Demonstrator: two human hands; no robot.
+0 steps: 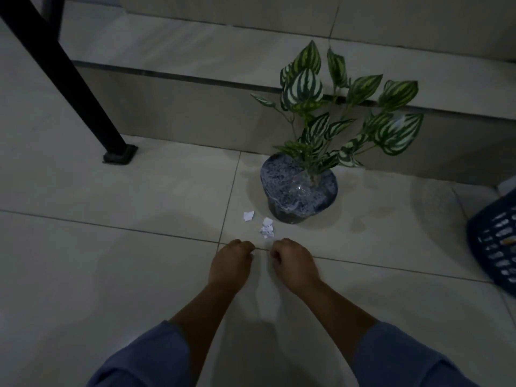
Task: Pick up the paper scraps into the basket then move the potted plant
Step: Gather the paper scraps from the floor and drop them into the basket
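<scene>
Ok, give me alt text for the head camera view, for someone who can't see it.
Two curled hands, left hand and right hand, hover over a tiled floor just short of two white paper scraps. Beyond the scraps stands a potted plant with striped green leaves; a dark basket sits at the right edge.

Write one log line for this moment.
left hand: curled | right hand: curled | paper scraps: on floor by potted plant | basket: right edge

Pale tiled floor (111, 247) crossed by dark grout lines, bounded at the rear by a raised tiled step (173, 107); slanted black metal leg (69, 79) ending in a square foot plate (120, 155).
</scene>
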